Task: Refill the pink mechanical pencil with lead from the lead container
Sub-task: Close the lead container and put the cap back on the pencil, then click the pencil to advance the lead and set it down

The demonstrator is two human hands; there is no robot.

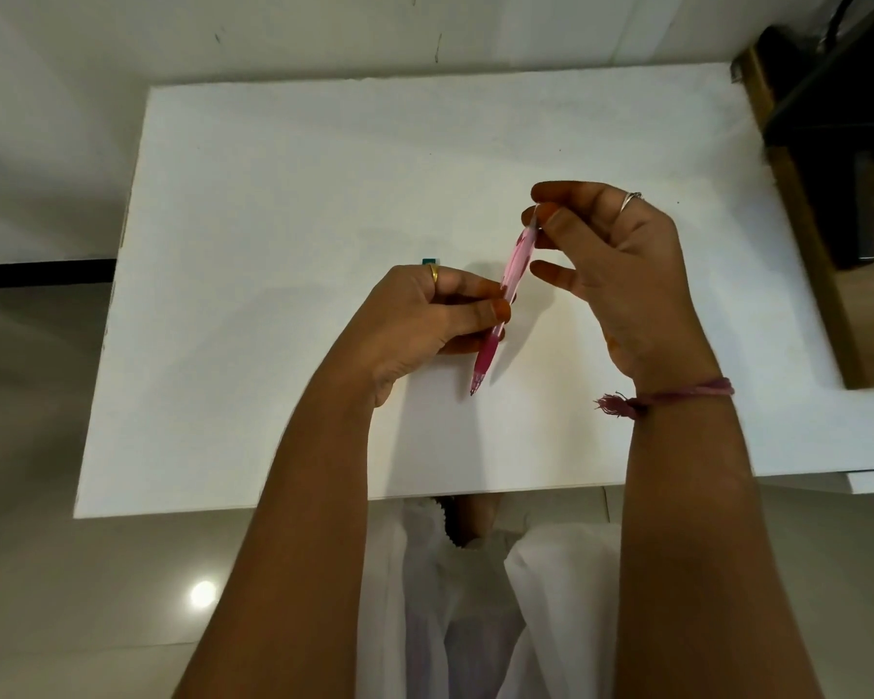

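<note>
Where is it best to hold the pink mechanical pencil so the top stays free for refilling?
Grip the pink mechanical pencil mid-barrel from its left side, as the left hand does. It stands tilted, tip down, so its top stays open to the right hand.

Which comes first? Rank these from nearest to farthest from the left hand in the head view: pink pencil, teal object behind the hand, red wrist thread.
1. Pink pencil: gripped in the left hand.
2. Teal object: peeking out just beyond the knuckles.
3. Red wrist thread: far right, on the other wrist.

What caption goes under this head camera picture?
Left hand holds the pink mechanical pencil mid-barrel while the right hand pinches its top end.
</note>
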